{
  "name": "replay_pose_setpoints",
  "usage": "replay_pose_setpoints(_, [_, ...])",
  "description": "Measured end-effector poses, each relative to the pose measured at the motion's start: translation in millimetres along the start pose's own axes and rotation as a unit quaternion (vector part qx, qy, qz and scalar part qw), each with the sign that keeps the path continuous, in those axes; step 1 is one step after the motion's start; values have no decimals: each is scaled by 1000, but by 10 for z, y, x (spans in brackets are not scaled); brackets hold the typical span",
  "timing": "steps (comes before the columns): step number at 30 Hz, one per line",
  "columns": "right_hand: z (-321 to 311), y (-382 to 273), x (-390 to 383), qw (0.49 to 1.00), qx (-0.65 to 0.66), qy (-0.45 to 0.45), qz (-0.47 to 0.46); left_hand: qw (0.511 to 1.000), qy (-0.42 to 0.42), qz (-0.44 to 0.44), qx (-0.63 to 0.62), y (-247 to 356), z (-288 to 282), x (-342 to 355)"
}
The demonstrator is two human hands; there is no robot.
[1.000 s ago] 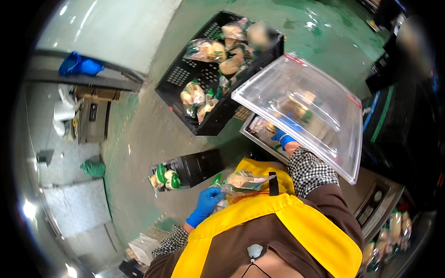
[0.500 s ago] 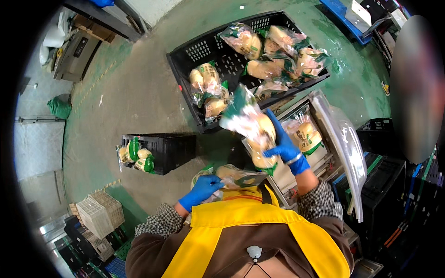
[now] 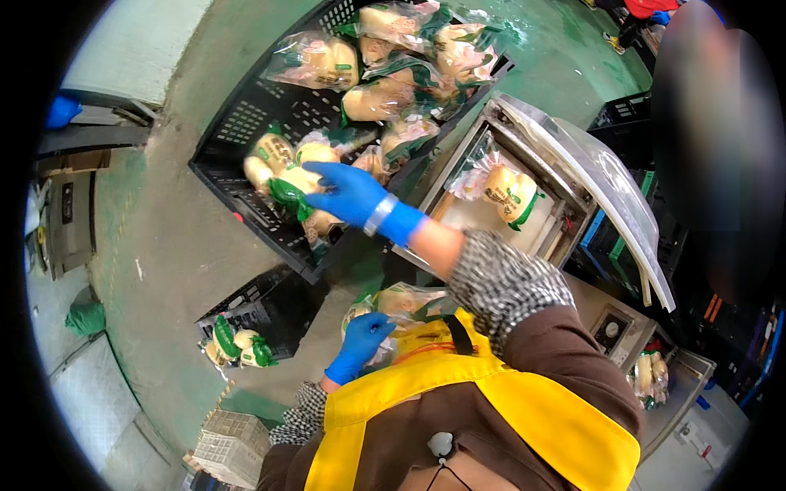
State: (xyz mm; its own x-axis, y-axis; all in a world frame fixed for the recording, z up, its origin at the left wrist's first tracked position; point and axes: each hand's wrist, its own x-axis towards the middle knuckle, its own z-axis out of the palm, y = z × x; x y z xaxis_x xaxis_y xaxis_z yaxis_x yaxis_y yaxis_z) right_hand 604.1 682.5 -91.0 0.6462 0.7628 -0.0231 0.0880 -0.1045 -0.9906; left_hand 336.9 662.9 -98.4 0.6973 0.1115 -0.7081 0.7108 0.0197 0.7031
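My right hand (image 3: pixel 352 196), in a blue glove, reaches into the black perforated crate (image 3: pixel 229 119). Its spread, bent fingers touch a bag of pale plump food with green printing (image 3: pixel 291 188) among several similar bags (image 3: pixel 381 102). My left hand (image 3: pixel 360 344), also gloved, is pinched on a clear bag (image 3: pixel 409 303) in front of my yellow apron; part of that bag is hidden. Right of the crate stands a steel sealing machine (image 3: pixel 463 147) with a raised clear lid (image 3: pixel 614 196) and one bag (image 3: pixel 512 196) lying inside.
A smaller black crate (image 3: pixel 282 311) with bags (image 3: pixel 237 344) at its end sits lower left. Pale crates (image 3: pixel 225 446) stand below it. Dark stacked crates (image 3: pixel 622 245) and another steel unit (image 3: pixel 606 335) are at the right. A person in red (image 3: pixel 643 12) is at top right.
My right hand came out of the machine holding a bag, then moved left into the big crate, where the bag now rests under loosened fingers. The view has shifted; my left hand stays on its bag.
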Motion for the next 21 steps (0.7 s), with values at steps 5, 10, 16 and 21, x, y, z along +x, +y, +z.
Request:
replay_pose_setpoints(5, [-1373,239,-1056,908,-358,208,-67,996,-43,55,51,44,-29,151])
replay_pose_setpoints(10, [-2312,1240,-1674,774,-594,-1,222,993,-50,75,72,17,-57,165])
replay_pose_setpoints(16, [-2385,1431,-1688,900,-407,60,144,997,-25,69,4,81,-46,-85])
replay_pose_setpoints(21, [-1907,222,-1618,986,-104,108,71,998,-52,-25,-15,-2,7,-155])
